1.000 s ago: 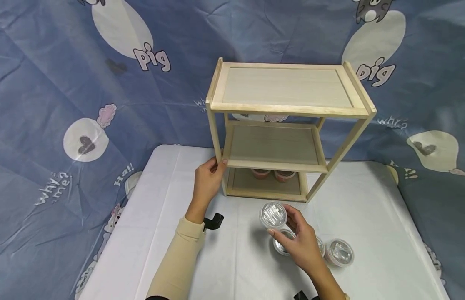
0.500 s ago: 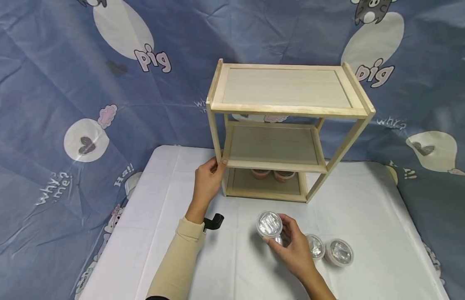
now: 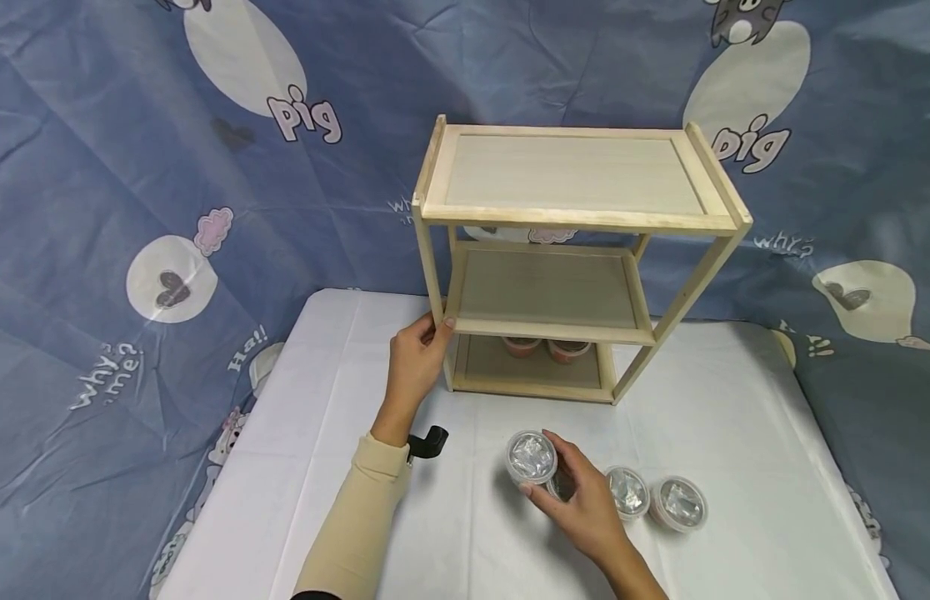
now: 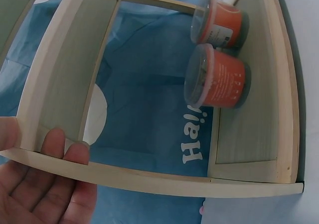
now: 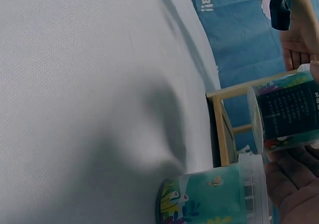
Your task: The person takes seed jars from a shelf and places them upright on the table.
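Note:
My left hand [image 3: 415,362] grips the left front post of a three-tier wooden shelf [image 3: 570,175] at its middle board, fingers wrapped round the post in the left wrist view. With its thumb and fingers, my right hand [image 3: 585,500] holds a round clear-lidded tub [image 3: 532,457] above the white table. Its dark printed label faces the right wrist camera. Just beside and below it stands a green-labelled tub [image 5: 209,196], mostly hidden by the hand in the head view. Two more lidded tubs, one [image 3: 627,492] close to my right hand and another [image 3: 680,504] farther right, stand upright.
On the shelf's bottom board stand two orange-labelled tubs [image 4: 219,77], partly covered by the middle board in the head view. A blue printed cloth [image 3: 345,208] hangs behind the shelf and around the white-covered table [image 3: 337,350].
My right hand has moved left and nearer to me with the held tub, uncovering more of the tub to its right. The left hand has stayed on the post.

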Demonstrator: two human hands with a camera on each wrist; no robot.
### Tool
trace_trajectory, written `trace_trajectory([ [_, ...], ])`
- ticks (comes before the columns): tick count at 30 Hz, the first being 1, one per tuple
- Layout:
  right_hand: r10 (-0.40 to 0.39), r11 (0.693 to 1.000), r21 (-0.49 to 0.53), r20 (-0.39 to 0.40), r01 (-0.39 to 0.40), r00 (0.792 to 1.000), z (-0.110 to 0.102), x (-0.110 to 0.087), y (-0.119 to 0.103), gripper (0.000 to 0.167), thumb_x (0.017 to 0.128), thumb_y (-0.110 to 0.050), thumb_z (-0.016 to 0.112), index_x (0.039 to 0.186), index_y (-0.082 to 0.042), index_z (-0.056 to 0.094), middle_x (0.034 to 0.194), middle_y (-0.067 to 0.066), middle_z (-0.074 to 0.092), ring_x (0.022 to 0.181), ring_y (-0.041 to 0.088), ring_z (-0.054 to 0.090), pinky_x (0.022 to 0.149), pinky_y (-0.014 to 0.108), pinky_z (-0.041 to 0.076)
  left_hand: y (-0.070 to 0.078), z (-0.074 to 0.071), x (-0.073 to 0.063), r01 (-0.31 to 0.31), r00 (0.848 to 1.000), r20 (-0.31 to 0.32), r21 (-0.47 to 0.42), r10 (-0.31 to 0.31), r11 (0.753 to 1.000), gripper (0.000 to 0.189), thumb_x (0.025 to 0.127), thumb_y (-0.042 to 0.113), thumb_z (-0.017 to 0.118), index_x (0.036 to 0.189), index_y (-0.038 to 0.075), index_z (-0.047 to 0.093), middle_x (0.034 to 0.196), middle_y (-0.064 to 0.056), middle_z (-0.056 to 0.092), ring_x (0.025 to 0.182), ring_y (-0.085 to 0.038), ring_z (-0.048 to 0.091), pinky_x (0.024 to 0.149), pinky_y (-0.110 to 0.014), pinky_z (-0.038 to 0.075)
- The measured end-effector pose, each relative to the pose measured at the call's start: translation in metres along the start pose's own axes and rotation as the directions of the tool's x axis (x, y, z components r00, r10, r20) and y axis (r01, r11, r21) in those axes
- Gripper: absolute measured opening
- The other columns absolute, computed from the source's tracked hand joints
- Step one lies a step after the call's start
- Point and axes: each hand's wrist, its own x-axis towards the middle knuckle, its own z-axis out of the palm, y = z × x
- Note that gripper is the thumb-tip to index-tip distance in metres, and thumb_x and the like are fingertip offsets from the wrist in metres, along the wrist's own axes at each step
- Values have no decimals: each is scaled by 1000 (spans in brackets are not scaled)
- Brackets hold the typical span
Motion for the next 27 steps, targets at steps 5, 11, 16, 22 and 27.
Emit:
trace_trajectory([
  [5, -36, 991, -132, 7, 37, 999, 4, -2, 0, 79, 76, -28, 96, 143, -11, 58, 136, 4, 67, 126, 29, 64, 103, 53, 51, 0, 0, 0, 10, 1000, -4, 11, -10, 1000, 37, 102, 31, 70, 128, 6, 75, 107, -13, 78, 98, -23, 75, 84, -44, 59],
  [11, -57, 949, -310, 20, 60, 998, 10, -9, 5, 82, 74, -31, 97, 142, -9, 59, 138, 15, 66, 135, 56, 48, 101, 72, 42, 0, 0, 1, 5, 1000, -8, 12, -5, 1000, 36, 102, 30, 69, 127, 5, 75, 106, -14, 78, 96, -22, 75, 81, -43, 59],
  [16, -221, 885, -409, 50, 222, 974, 13, -7, 13, 85, 71, -33, 98, 139, 0, 59, 139, 19, 64, 133, 43, 56, 112, 62, 37, 2, 0, 2, -13, 1000, -15, 19, 13, 1000, 36, 102, 30, 69, 129, 7, 75, 106, -14, 78, 96, -23, 75, 81, -43, 60],
  [22, -306, 811, -498, 88, 308, 948, 15, -6, 17, 79, 74, -40, 95, 134, 1, 64, 135, 20, 67, 135, 34, 57, 117, 59, 30, 2, 0, 1, -9, 1000, -18, 32, 10, 999, 36, 102, 31, 69, 129, 7, 75, 106, -13, 78, 96, -23, 75, 82, -43, 59],
  [27, -255, 806, -522, 120, 279, 960, 16, -8, 17, 80, 76, -44, 93, 136, 0, 63, 138, 21, 65, 139, 36, 53, 118, 61, 28, 2, 1, 0, -15, 1000, -26, 31, 15, 999, 34, 102, 28, 70, 127, 7, 76, 103, -14, 79, 94, -24, 76, 79, -43, 59],
])
